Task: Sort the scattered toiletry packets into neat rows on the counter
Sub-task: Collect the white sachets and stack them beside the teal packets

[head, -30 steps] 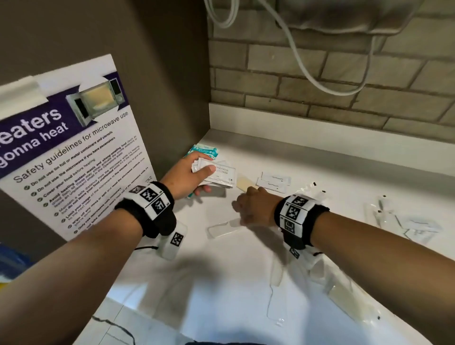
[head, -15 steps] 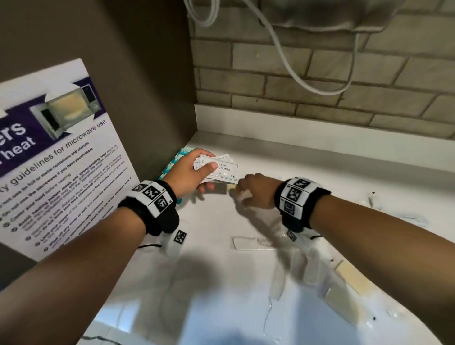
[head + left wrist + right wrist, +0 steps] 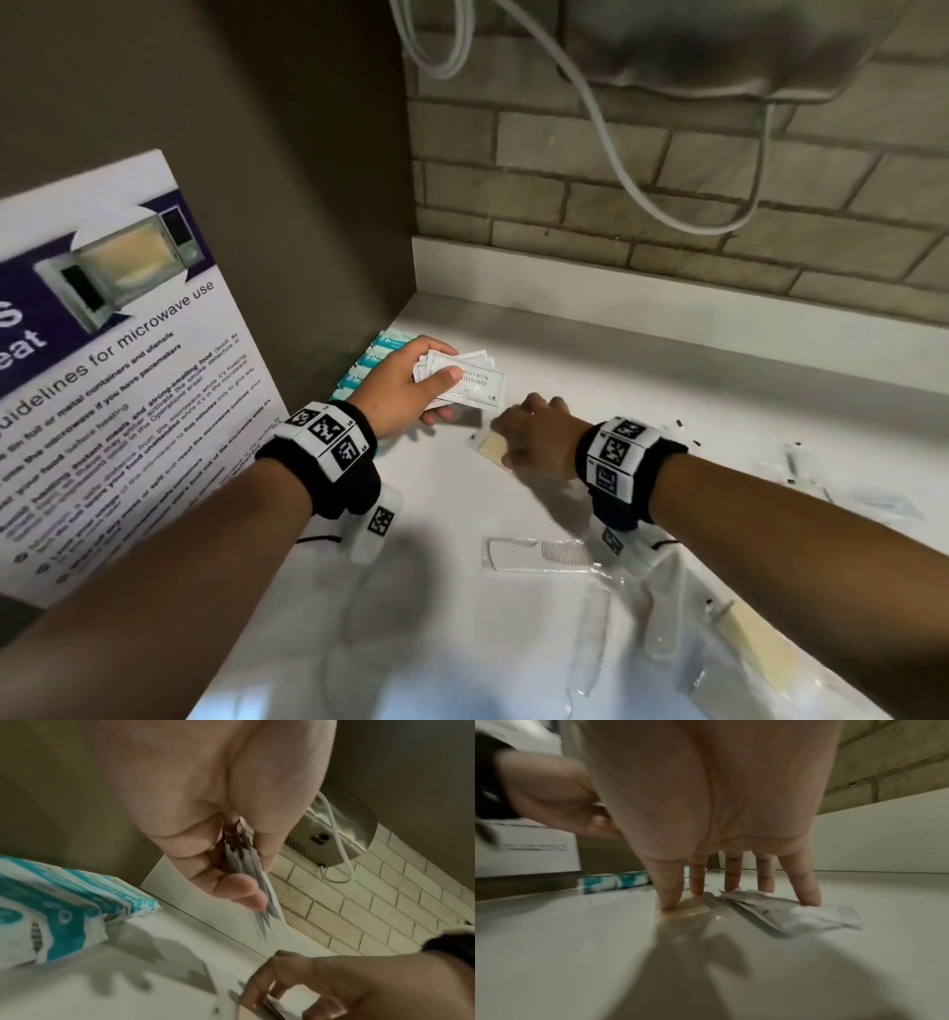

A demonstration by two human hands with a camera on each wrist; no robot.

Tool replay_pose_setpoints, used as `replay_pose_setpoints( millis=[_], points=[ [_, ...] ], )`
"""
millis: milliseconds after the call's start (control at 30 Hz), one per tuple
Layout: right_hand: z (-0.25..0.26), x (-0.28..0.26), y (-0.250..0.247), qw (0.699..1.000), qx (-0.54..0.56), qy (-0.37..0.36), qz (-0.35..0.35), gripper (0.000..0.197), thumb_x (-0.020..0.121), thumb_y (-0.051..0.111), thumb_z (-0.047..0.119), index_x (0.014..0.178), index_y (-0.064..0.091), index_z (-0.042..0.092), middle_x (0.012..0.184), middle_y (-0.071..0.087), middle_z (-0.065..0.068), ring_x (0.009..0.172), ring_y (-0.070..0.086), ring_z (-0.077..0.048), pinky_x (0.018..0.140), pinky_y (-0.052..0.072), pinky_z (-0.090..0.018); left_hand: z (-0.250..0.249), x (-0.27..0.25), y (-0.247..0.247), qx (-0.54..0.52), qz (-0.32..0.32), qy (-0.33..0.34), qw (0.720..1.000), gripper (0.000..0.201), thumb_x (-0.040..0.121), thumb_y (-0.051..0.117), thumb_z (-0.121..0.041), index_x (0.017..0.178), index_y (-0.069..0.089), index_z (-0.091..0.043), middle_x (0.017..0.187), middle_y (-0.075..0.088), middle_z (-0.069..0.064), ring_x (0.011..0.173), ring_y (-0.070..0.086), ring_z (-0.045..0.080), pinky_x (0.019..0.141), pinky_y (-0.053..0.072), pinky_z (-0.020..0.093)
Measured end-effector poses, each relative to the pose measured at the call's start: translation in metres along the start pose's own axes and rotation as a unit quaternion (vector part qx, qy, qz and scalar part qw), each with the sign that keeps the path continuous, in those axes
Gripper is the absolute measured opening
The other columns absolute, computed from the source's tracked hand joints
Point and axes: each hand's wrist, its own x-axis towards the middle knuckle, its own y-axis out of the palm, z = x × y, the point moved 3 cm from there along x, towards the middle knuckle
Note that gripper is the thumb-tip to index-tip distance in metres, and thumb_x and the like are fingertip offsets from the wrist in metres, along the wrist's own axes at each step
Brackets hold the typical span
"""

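My left hand (image 3: 436,393) pinches a stack of white shampoo packets (image 3: 470,385) between thumb and fingers, just above the counter's back left corner. The left wrist view shows the stack (image 3: 257,882) edge-on. Teal packets (image 3: 367,360) lie in a row against the side wall, behind that hand. My right hand (image 3: 524,431) is just right of the stack, its straight fingers (image 3: 811,888) standing on the white counter (image 3: 642,390). Its fingertips press on loose white packets (image 3: 798,914), and its thumb rests on a beige packet (image 3: 693,909), which is partly under the hand in the head view.
A comb in a clear wrapper (image 3: 544,552) lies near my right wrist. More clear-wrapped items (image 3: 791,462) are scattered to the right, and a beige packet (image 3: 760,647) lies at lower right. A microwave poster (image 3: 102,385) leans at the left. A hand dryer (image 3: 719,46) with a cable hangs above.
My right hand has moved away from the comb, back and to the left, and now presses on the packets beside my left hand. The left hand still holds its stack.
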Motion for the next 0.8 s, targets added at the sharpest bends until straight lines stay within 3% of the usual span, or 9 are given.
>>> replay_pose_setpoints(
  millis=[67, 200, 267, 367, 433, 533, 600, 700, 800],
  points=[
    [0.008, -0.019, 0.006, 0.999, -0.006, -0.035, -0.014, 0.049, 0.094, 0.046, 0.037, 0.14, 0.04, 0.022, 0.141, 0.045, 0.0, 0.126, 0.035, -0.026, 0.1, 0.027, -0.039, 0.001, 0.002, 0.005, 0.005, 0.005, -0.002, 1.0, 0.014, 0.095, 0.059, -0.016, 0.107, 0.056, -0.024, 0.104, 0.071, 0.009, 0.082, 0.072, 0.035, 0.067, 0.058, 0.04],
    [0.023, -0.054, 0.004, 0.997, 0.029, -0.073, 0.022, 0.045, 0.094, 0.049, 0.038, 0.135, 0.044, 0.022, 0.133, 0.048, -0.002, 0.125, 0.037, -0.024, 0.1, 0.027, -0.035, 0.003, 0.005, 0.014, 0.014, 0.016, -0.011, 1.0, 0.014, 0.095, 0.06, -0.019, 0.107, 0.056, -0.025, 0.104, 0.071, 0.01, 0.068, 0.072, 0.022, 0.06, 0.057, 0.035],
    [0.021, -0.062, -0.012, 0.994, 0.101, -0.031, 0.041, 0.037, 0.09, 0.054, 0.045, 0.119, 0.058, 0.023, 0.12, 0.059, -0.002, 0.113, 0.051, -0.024, 0.098, 0.038, -0.033, 0.005, 0.005, 0.018, 0.01, 0.025, -0.014, 1.0, 0.014, 0.095, 0.061, -0.019, 0.105, 0.056, -0.026, 0.101, 0.072, 0.011, 0.064, 0.07, 0.021, 0.061, 0.057, 0.038],
    [-0.003, -0.055, -0.049, 0.981, 0.176, 0.066, -0.056, 0.044, 0.081, 0.061, 0.056, 0.098, 0.068, 0.016, 0.103, 0.067, -0.003, 0.094, 0.062, -0.022, 0.087, 0.052, -0.039, 0.006, 0.005, 0.022, 0.01, 0.037, -0.024, 0.999, 0.017, 0.094, 0.061, -0.017, 0.107, 0.055, -0.025, 0.097, 0.072, 0.013, 0.061, 0.065, 0.022, 0.06, 0.052, 0.037],
    [-0.018, -0.043, -0.064, 0.969, 0.189, 0.098, -0.128, 0.061, 0.068, 0.073, 0.059, 0.109, 0.061, 0.015, 0.111, 0.061, -0.004, 0.098, 0.06, -0.023, 0.087, 0.052, -0.038, 0.004, 0.004, 0.026, 0.024, 0.059, -0.021, 0.998, 0.021, 0.094, 0.062, -0.017, 0.112, 0.053, -0.023, 0.097, 0.072, 0.01, 0.063, 0.065, 0.021, 0.062, 0.055, 0.036],
    [-0.019, -0.024, -0.065, 0.964, 0.245, 0.075, -0.072, 0.092, 0.063, 0.084, 0.046, 0.137, 0.035, 0.021, 0.128, 0.051, -0.005, 0.115, 0.054, -0.026, 0.098, 0.046, -0.038, 0.001, 0.005, 0.032, 0.08, 0.096, 0.006, 0.992, 0.025, 0.094, 0.062, -0.02, 0.116, 0.053, -0.024, 0.1, 0.07, 0.002, 0.079, 0.067, 0.019, 0.073, 0.059, 0.036],
    [-0.016, -0.012, -0.057, 0.973, 0.223, 0.052, -0.024, 0.078, 0.069, 0.081, 0.037, 0.133, 0.039, 0.021, 0.12, 0.058, -0.003, 0.109, 0.058, -0.025, 0.093, 0.047, -0.035, 0.001, 0.007, 0.035, 0.122, 0.116, 0.015, 0.986, 0.027, 0.093, 0.063, -0.022, 0.117, 0.052, -0.027, 0.104, 0.069, 0.0, 0.088, 0.068, 0.017, 0.076, 0.057, 0.031],
    [-0.01, -0.002, -0.052, 0.99, 0.139, 0.022, -0.014, 0.031, 0.079, 0.071, 0.033, 0.099, 0.052, 0.019, 0.092, 0.062, -0.001, 0.086, 0.059, -0.025, 0.073, 0.047, -0.032, 0.004, 0.012, 0.03, 0.228, 0.141, 0.029, 0.963, 0.026, 0.092, 0.063, -0.029, 0.116, 0.051, -0.029, 0.109, 0.069, -0.005, 0.097, 0.066, 0.015, 0.089, 0.054, 0.035],
    [0.0, 0.002, -0.05, 0.998, 0.047, 0.006, -0.042, 0.024, 0.086, 0.059, 0.037, 0.1, 0.053, 0.018, 0.093, 0.063, -0.004, 0.084, 0.06, -0.027, 0.068, 0.043, -0.032, 0.006, 0.016, 0.024, 0.372, 0.172, 0.025, 0.912, 0.027, 0.096, 0.055, -0.033, 0.121, 0.049, -0.027, 0.114, 0.067, 0.0, 0.097, 0.063, 0.021, 0.09, 0.05, 0.036]
  ],
)
